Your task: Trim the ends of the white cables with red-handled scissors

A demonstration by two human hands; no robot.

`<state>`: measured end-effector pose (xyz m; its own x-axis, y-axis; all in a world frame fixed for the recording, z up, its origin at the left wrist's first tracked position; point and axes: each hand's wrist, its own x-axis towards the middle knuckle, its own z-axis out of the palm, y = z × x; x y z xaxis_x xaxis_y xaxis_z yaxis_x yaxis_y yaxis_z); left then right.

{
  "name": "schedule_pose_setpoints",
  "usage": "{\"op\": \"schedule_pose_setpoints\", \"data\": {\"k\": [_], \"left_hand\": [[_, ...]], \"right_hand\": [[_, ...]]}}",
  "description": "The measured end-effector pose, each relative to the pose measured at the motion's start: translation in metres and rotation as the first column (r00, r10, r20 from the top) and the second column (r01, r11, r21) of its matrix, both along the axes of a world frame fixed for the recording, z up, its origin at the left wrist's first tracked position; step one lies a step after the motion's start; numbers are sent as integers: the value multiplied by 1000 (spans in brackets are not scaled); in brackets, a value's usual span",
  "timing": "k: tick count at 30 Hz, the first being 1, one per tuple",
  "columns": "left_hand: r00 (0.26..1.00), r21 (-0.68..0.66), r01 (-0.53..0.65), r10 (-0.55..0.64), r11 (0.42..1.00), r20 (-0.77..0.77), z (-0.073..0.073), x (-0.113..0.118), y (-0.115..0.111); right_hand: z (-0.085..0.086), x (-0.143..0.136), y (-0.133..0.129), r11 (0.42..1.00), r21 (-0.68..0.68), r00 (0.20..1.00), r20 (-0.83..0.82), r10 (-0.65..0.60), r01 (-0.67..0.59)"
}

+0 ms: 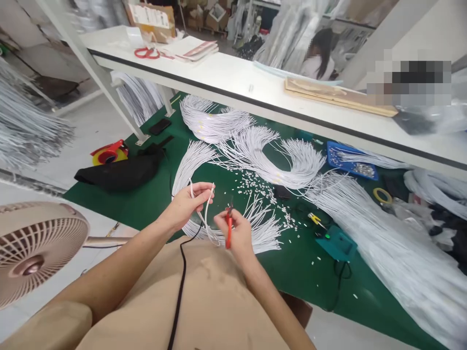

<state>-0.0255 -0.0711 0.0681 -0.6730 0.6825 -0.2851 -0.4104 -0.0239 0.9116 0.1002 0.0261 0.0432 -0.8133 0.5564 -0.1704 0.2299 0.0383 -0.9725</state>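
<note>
Between the thumb and fingers of my left hand (186, 203) is a white cable (207, 211), looped downward with one end sticking up at the fingertips. My right hand (237, 233) is wrapped round red-handled pliers (229, 228), whose dark jaws point up and away from me; whether they are pliers or cutters is hard to make out. The tool is apart from the cable. Beneath and around both hands lies a curved bundle of white cables (191, 163), its loose ends (264, 228) fanning out right of my right hand. Small pale pieces (255, 183) are scattered beyond.
More white cable bundles (260, 155) cover the green mat (299, 270). A blue tray (350, 160), yellow-handled pliers (315, 219) and a teal device (337, 243) sit to the right. At left are a black pouch (124, 172), a tape dispenser (109, 153) and a fan (36, 248). A raised shelf (233, 73) crosses behind.
</note>
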Motion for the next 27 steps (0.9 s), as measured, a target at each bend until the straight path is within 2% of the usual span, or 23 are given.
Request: {"op": "schedule_pose_setpoints", "data": {"k": [2,3,6,9,11,15,17,19,21,23,27], "left_hand": [[997,37,66,-68,997,43,1,-5,-2],[993,47,103,-106,994,60,2,-7,-4],[975,57,204,-209,977,83,6,-14,-8],[952,81,288,-295,954,85,9,-21,-13],[944,81,312,-319,947,85,10,-27,-17],[961,6,277,-277,961,24,8,-38,-27],[972,-39,235,-236,971,-22,7,-42,-31],[981,-81,183,-188,980,-55,6,-45,-35],[986,-116,134,-144,984,-83,6,-46,-37],[987,-136,103,-118,985,-112,6,-45,-38],[982,-153,74,-98,985,-160,4,-42,-38]], "right_hand": [[10,-8,11,991,-103,995,-39,-90,85],[15,-13,15,983,-167,993,-76,-95,81],[30,-31,21,953,-302,981,-194,-33,-28],[37,-49,12,929,-339,975,-205,80,-148],[39,-59,2,943,-312,982,-180,65,-119],[37,-69,-15,986,-159,989,-126,-77,56],[36,-70,-18,996,-43,992,-87,-87,84],[34,-69,-16,989,130,997,-32,-67,71],[30,-66,-12,944,331,998,59,-14,-6],[26,-63,-10,871,476,984,171,47,-124],[23,-60,-11,764,597,953,293,78,-246]]}}
